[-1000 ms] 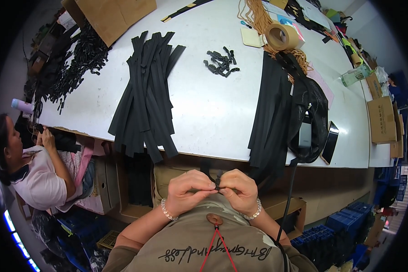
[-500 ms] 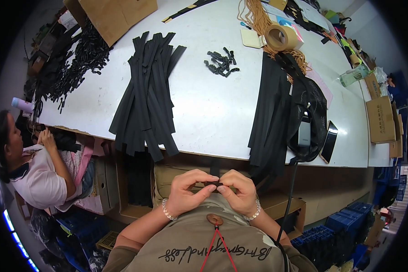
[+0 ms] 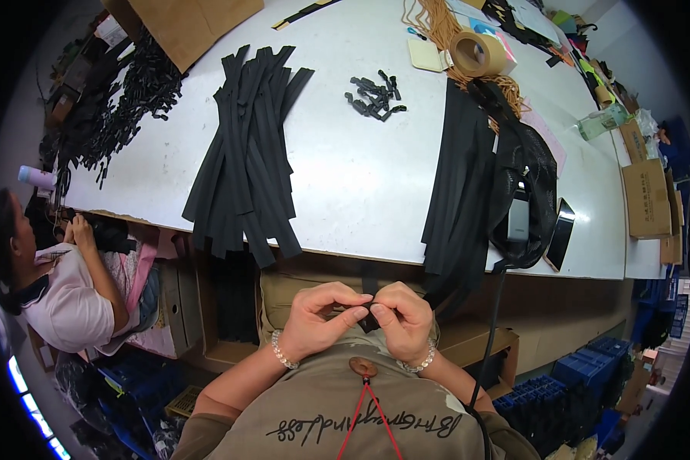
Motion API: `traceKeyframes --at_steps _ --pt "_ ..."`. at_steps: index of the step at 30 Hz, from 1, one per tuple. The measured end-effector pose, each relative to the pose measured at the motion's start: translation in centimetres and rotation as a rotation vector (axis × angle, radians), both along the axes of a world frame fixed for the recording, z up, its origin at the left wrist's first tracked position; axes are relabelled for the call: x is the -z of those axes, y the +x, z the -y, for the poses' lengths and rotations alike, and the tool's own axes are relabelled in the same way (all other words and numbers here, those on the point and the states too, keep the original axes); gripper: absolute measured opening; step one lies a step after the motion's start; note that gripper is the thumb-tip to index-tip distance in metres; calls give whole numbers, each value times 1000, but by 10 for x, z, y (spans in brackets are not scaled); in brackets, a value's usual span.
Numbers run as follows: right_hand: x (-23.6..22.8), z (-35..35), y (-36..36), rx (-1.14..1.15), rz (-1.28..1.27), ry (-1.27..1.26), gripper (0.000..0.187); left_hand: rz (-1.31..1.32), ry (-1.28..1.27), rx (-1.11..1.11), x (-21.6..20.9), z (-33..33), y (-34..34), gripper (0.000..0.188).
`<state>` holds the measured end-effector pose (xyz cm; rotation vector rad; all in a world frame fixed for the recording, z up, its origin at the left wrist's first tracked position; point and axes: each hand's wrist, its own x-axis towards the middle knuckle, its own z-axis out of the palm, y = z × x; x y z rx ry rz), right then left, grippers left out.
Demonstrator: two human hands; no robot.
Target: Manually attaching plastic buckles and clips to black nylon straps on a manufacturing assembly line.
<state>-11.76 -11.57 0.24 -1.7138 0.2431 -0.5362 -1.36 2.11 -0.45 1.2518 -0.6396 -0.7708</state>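
Note:
My left hand and my right hand meet in front of my body, just below the near edge of the table. Thumbs and forefingers of both pinch a black fabric strip; the fingers cover part of it. Beyond my hands to the left, a pile of black strips hangs slightly over the edge. More black strips lie to the right, their ends drooping off the table. Small black plastic pieces are heaped between the two piles.
A black mesh bag and a phone lie at the right. Behind them are a tape roll and tan cords. A cardboard box stands far left. Another person sits at the left, hands at the table.
My fingertips have drawn closer together on the strip. Its dark end now points down beneath them instead of lying crosswise. The view has shifted slightly.

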Motion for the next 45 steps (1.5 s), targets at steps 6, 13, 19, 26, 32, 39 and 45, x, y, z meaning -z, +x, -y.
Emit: traceKeyframes --at_steps 6,13,19,26,32,39,45 --pt "9 5 2 -13 71 -110 4 332 28 -40 2 2 4 21" --pt "17 4 0 -3 164 -128 7 342 22 -161 4 2 2 19" --pt "18 2 -2 24 126 -100 12 553 13 -104 1 2 7 18" --pt "14 1 2 4 131 -157 17 650 19 -131 4 1 6 19" --pt "12 0 2 13 109 -83 15 647 10 -134 5 2 5 18" --pt "12 2 2 11 112 -104 14 579 24 -130 5 1 5 16" --pt "6 6 3 -40 30 -58 14 569 38 -111 5 -2 7 15"
